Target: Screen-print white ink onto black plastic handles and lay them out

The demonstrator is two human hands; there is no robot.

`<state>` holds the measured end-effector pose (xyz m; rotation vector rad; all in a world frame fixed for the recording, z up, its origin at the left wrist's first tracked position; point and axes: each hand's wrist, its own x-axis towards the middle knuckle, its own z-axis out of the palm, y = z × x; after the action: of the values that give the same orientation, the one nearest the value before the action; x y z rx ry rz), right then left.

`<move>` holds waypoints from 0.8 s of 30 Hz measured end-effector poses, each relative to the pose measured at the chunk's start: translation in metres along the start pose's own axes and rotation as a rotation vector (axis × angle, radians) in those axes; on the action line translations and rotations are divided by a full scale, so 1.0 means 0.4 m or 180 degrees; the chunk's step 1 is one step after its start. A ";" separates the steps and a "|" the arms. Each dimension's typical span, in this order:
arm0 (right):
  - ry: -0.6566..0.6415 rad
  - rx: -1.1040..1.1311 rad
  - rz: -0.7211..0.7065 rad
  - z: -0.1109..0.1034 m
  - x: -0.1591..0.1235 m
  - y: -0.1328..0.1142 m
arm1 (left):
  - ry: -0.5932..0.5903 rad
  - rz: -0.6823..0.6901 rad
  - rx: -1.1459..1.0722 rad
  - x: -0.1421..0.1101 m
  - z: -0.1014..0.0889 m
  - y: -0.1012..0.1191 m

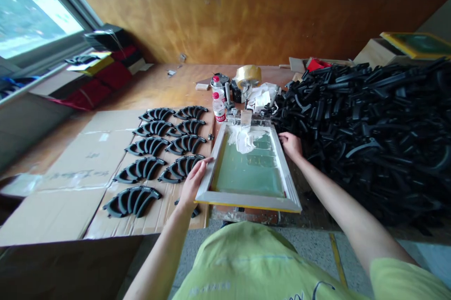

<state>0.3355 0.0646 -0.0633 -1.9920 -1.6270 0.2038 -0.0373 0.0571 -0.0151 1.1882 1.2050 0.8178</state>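
A screen-printing frame (207, 187) with green mesh and a smear of white ink at its far end lies in front of me. My left hand (193, 182) grips the frame's left rail, fingers curled over its edge. My right hand (291, 144) holds the right rail near the far end, beside the pile of black parts. A squeegee (246, 118) stands at the far end of the frame in the white ink.
Several black curved plastic parts (155, 150) lie in two columns on flattened cardboard (63, 187) to the left. A large heap of black plastic parts (369, 126) fills the right. Bottles (219, 106), a tape roll (248, 75) and rags sit behind the frame.
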 end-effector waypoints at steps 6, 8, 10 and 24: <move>0.0253 -0.0238 -0.1090 0.024 0.152 -0.169 | -0.0280 -0.0482 -0.0049 0.034 0.006 -0.181; -0.0211 -0.0670 -0.1218 0.066 0.182 -0.229 | -0.0243 -0.0478 0.0070 0.041 0.013 -0.200; -0.0652 -0.0970 -0.1113 0.099 0.180 -0.256 | -0.0227 -0.0502 0.0149 0.041 0.015 -0.206; -0.1066 -0.0563 -0.1818 0.066 0.025 -0.241 | -0.0236 -0.0468 0.0263 0.043 0.013 -0.220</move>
<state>0.2435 0.0931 -0.0344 -1.5812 -2.4290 0.1845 -0.0386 0.0517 -0.1048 1.1714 1.2590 0.6145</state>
